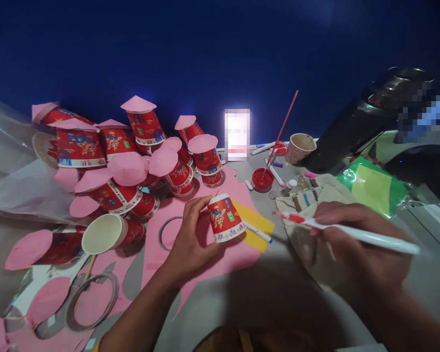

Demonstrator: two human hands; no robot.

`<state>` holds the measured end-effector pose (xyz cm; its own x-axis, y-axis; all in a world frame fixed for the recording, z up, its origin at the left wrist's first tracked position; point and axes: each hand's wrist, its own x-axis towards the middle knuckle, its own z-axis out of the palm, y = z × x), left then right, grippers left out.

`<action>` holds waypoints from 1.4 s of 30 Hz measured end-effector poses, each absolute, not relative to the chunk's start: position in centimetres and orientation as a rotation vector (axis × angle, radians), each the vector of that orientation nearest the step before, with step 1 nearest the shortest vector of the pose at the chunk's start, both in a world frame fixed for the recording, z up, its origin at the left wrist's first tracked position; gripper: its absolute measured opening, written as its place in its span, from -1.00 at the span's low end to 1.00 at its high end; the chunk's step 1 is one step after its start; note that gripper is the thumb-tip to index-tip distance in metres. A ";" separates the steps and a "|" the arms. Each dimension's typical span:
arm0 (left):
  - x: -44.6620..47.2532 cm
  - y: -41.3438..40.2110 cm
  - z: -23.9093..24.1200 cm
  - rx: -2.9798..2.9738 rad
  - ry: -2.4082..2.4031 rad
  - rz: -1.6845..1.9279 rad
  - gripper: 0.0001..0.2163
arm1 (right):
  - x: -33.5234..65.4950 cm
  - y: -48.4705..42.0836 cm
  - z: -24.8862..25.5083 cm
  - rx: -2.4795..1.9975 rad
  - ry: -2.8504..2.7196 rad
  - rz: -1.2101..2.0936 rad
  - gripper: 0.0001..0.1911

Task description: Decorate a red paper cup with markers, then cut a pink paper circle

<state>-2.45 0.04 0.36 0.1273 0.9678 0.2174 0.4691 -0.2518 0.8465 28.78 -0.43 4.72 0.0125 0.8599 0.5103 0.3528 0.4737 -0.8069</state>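
My left hand [190,239] is closed around a small red printed paper cup [225,217], held upside down above a pink paper sheet [220,254]. My right hand [352,239] grips a long white paintbrush [352,233] whose red-tipped end points left toward the cup, a short gap away. A yellow paper piece [254,222] with a white marker [257,231] on it lies just under the cup.
A heap of red cups with pink paper cone lids [132,156] fills the left. Scissors [84,293], a tape ring [168,232], a red paint lid [262,179], a brush in it, markers, a paper cup [299,147], a bright phone [236,134], a green packet [374,186], a cloth pouch [308,200].
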 end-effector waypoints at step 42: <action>-2.5 -0.1 -0.1 1.879 1.259 1.045 -0.17 | 24.7 0.8 3.4 -0.608 -1.834 0.786 -0.79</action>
<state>-2.53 -0.06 -0.10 0.2255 0.9382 0.2625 0.4304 -0.3377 0.8371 24.74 0.80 3.35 -0.3660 0.7104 0.6012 0.0550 0.6614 -0.7480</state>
